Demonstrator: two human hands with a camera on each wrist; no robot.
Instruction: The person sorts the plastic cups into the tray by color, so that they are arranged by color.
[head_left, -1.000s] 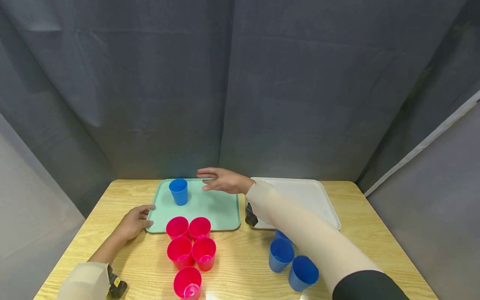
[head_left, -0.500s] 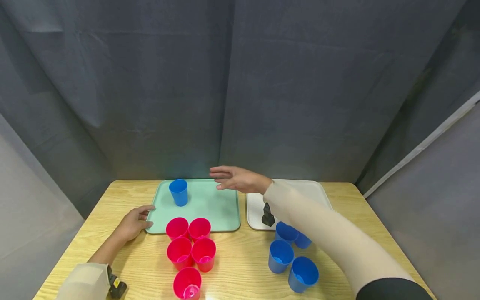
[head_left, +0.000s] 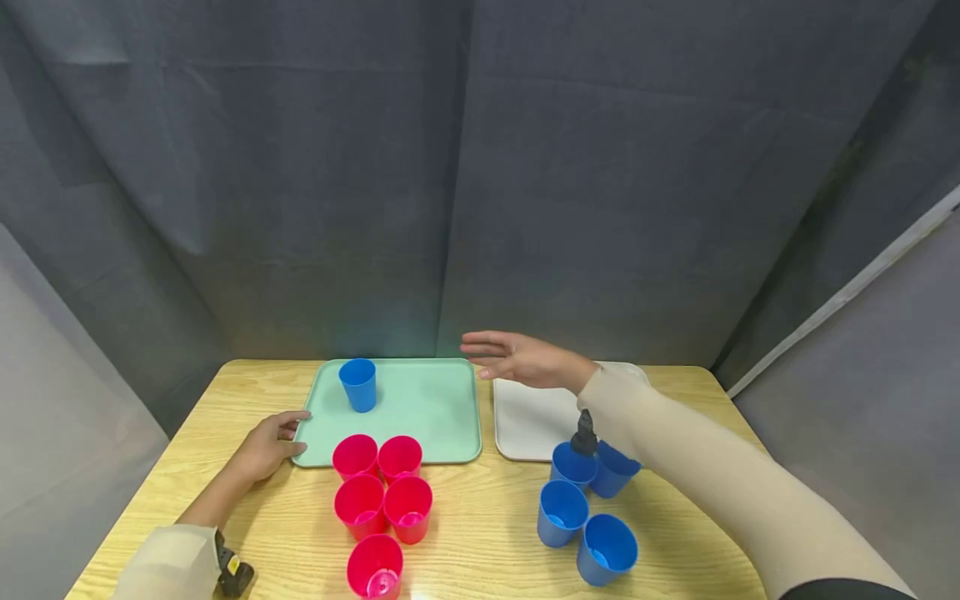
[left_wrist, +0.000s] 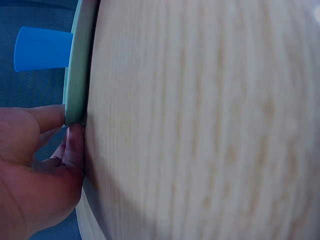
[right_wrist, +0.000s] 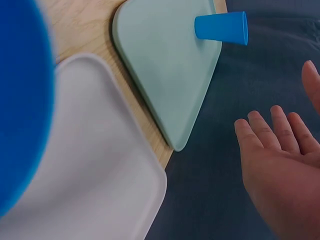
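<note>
My left hand [head_left: 266, 446] holds the left edge of the light green tray [head_left: 427, 425]; in the left wrist view, fingertips [left_wrist: 75, 137] lie right at the tray's rim. Upright on that tray's left half stands a blue plastic cup [head_left: 357, 385]. My right hand [head_left: 525, 360] is raised with nothing in it, fingers extended to the left, over the back of the white tray [head_left: 525, 421]. In the right wrist view its palm shows bare, apart from both trays. The right sleeve covers part of the white tray.
Several red cups [head_left: 375, 567] stand grouped on the wooden table [head_left: 472, 533] in front of the green tray. Several blue cups [head_left: 606, 550] stand before the white tray, close under the right forearm. A grey curtain [head_left: 465, 183] hangs behind the table.
My right hand has moved rightward, away from the blue cup on the green tray, to over the white tray. More of the blue cups show at right. The left hand stays put.
</note>
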